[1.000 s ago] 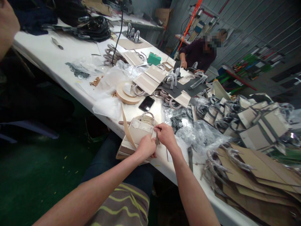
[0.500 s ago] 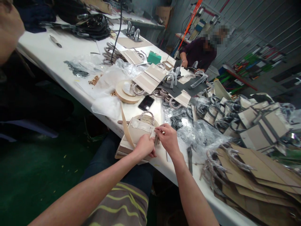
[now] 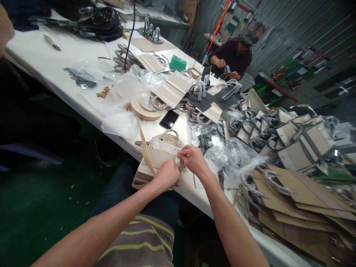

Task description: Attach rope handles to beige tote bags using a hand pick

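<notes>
A beige bag panel with a looped handle lies on a small stack at the table's front edge. My left hand is closed on the panel's right side, its fingertips partly hidden. At the upper right corner of the panel, my right hand pinches with thumb and fingers together. What lies between those fingertips is too small to make out. A strip of tan tape stands up from the panel's left part.
Behind the panel lie a phone and a tape roll. Crumpled clear plastic is to the right, beside stacked brown bag panels. More panels with handles cover the middle. A co-worker sits across the table.
The whole view has shifted slightly, so things appear further left. Both hands stay at the panel's right side. The co-worker's hand has risen a little.
</notes>
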`<state>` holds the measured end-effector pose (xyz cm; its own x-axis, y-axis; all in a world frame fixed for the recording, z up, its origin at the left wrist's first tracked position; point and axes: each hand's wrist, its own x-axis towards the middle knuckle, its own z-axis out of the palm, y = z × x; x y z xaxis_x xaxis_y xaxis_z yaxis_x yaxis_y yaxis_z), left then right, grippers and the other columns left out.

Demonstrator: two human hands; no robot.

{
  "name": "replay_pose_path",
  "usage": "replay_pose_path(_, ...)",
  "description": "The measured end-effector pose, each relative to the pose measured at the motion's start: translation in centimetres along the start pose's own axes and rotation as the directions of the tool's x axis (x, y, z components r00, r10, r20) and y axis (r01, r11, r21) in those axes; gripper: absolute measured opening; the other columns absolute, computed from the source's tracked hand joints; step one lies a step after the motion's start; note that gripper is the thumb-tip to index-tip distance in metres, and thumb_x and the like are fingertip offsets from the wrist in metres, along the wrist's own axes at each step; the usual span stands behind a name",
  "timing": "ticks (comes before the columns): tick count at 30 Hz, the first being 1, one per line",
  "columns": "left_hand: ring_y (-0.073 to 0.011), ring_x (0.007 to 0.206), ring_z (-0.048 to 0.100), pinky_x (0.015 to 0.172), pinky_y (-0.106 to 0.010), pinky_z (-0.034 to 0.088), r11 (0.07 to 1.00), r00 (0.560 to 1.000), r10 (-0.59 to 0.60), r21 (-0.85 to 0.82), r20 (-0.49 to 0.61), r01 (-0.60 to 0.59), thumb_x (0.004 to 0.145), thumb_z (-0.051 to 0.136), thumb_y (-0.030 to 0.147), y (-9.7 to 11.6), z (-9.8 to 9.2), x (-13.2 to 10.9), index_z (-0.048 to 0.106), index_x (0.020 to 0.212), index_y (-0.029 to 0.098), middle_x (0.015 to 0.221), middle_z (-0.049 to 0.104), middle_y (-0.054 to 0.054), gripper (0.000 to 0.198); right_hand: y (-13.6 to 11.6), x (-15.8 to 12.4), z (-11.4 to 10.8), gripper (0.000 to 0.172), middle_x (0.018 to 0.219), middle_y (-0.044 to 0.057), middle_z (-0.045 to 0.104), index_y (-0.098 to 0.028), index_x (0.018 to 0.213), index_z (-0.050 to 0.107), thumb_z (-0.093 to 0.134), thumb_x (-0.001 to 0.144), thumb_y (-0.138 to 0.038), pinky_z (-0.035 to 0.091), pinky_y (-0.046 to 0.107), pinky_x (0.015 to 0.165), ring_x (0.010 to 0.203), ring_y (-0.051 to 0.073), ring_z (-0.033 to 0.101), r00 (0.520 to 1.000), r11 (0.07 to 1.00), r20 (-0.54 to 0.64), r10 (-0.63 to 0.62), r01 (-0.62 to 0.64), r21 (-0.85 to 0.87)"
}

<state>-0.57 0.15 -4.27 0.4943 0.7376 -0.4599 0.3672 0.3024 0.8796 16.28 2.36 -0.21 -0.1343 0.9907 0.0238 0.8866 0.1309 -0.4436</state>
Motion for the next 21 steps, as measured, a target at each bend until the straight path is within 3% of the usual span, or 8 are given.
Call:
replay_pose_path(7,-0.024,0.06,0.074,0.068,-0.033,0.054,0.985,0.987,0.11,0.145,-0.117,-0.092,0.112,0.049,0.028,0.9,-0.5,-1.3,0.058,0.071,0.023,0.058,0.07,-0.009,0.043,0.3,-0.3,0.2,0.02,0.102,0.005,0.086,-0.025,0.097,0.094,0.084,0.098,-0.008,0.056,0.029,0.084,0.085,0.019,0.079,1.0,1.0,-0.023,-0.004,0.005,0.018)
replay_pose_path(11,-0.0225,0.052,0.071,0.054,-0.029,0.052,0.997,0.998,-0.058,-0.047,0.0,0.058,0.116,0.043,0.035,0.4,-0.1,-0.6,0.062,0.08,0.02,0.059,0.069,-0.007,0.043,0.3,-0.1,0.2,0.018,0.099,0.005,0.085,-0.025,0.093,0.094,0.084,0.099,-0.011,0.054,0.029,0.081,0.083,0.018,0.078,1.0,1.0,-0.002,0.008,-0.008,0.0)
replay_pose_path(15,-0.0222,0.053,0.072,0.052,-0.028,0.054,0.962,0.982,-0.165,-0.204,0.096,0.182,0.117,0.04,0.032,0.0,-0.2,0.0,0.063,0.093,0.018,0.062,0.07,-0.004,0.035,0.0,0.0,0.2,0.018,0.099,0.005,0.083,-0.024,0.091,0.093,0.081,0.101,-0.013,0.053,0.029,0.081,0.084,0.018,0.076,0.999,0.999,0.028,0.021,-0.02,-0.035)
replay_pose_path(18,-0.022,0.049,0.069,0.053,-0.029,0.053,0.971,0.986,-0.132,-0.187,0.107,0.15,0.116,0.039,0.035,-0.2,-0.2,0.1,0.063,0.089,0.018,0.061,0.068,-0.005,0.04,-0.6,-0.1,0.4,0.025,0.099,0.007,0.082,-0.023,0.085,0.09,0.075,0.103,-0.015,0.052,0.03,0.08,0.084,0.019,0.074,0.999,0.992,0.042,0.03,-0.024,-0.124)
replay_pose_path(21,-0.0229,0.052,0.067,0.058,-0.032,0.051,0.999,1.0,-0.019,-0.041,0.015,0.02,0.113,0.042,0.03,0.0,-0.6,0.0,0.06,0.077,0.021,0.058,0.064,-0.006,0.041,-1.3,-0.3,0.7,0.031,0.1,0.007,0.08,-0.022,0.081,0.086,0.068,0.105,-0.014,0.048,0.031,0.076,0.082,0.019,0.071,0.998,0.977,0.04,0.049,-0.04,-0.209)
